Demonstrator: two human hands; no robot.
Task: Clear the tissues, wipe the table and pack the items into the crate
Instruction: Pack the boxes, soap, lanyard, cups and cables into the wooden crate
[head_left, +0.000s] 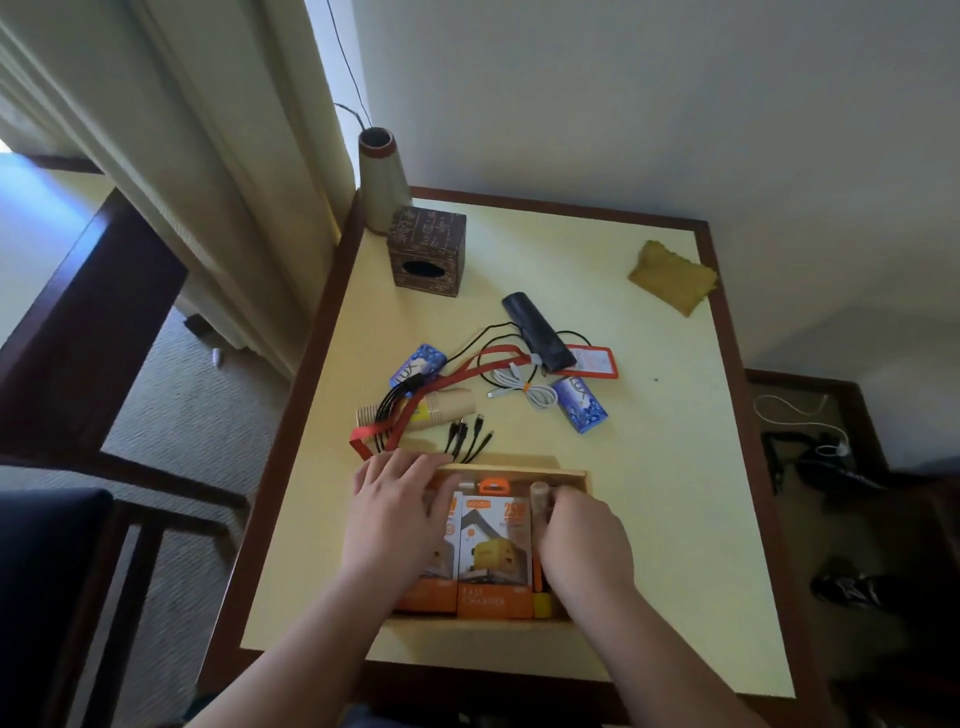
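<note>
Looking down, we see a shallow wooden crate (519, 470) at the tabletop's (649, 519) near edge, holding orange-and-white charger boxes (496, 556) side by side. Our left hand (395, 512) lies flat, fingers straight, over the crate's left part; our right hand (584, 540) curls around a tan cylinder (540, 501) at its right side. Beyond the crate lie tangled cables (467, 441).

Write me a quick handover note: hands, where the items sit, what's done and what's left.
Left hand: flat on the left charger box in the crate.
Right hand: fingers curled round a wooden cylinder at the crate's right side.
Done: two charger boxes packed; no loose tissues visible.
Left: soap bars, cables, paper cups, red lanyard, black case.
Yellow cloth lies at the far right corner.
</note>
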